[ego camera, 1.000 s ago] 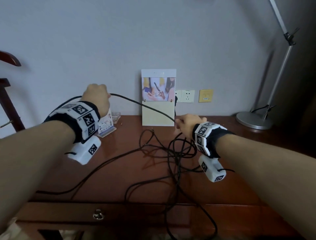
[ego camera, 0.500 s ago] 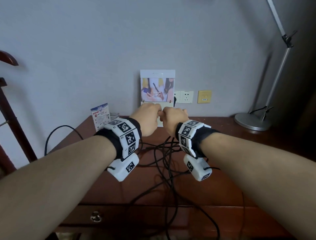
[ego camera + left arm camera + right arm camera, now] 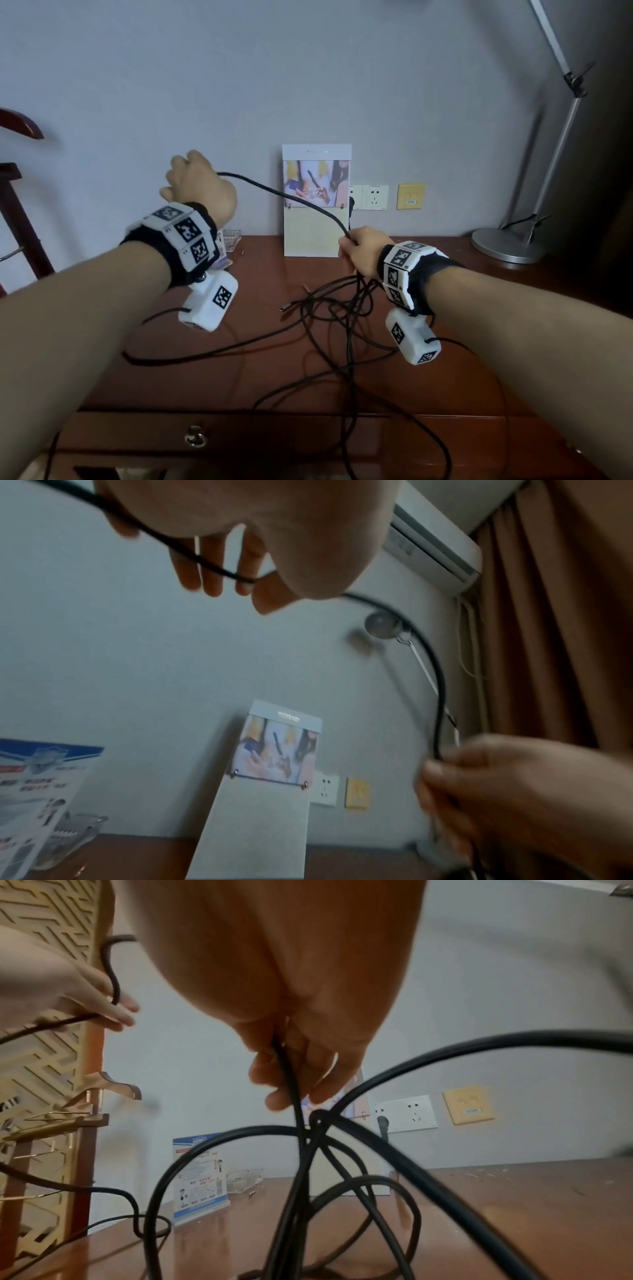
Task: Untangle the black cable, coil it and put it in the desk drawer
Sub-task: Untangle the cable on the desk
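The black cable lies in a loose tangle on the brown desk, with strands hanging over the front edge. My left hand is raised at the left and holds the cable across its fingers. A slack stretch of cable slopes down from it to my right hand, which hovers just above the tangle. In the right wrist view the right hand's fingertips pinch a strand that drops into crossed loops. The desk drawer with its ring pull is closed.
A photo card stand leans on the wall behind the hands, with wall sockets beside it. A lamp base sits at the back right. A leaflet stand and a glass dish are at the back left, and a wooden rack stands off the desk's left end.
Half a second ago both hands met in front of the card stand. The left hand has since swung up and left, drawing a length of cable out from the right hand.
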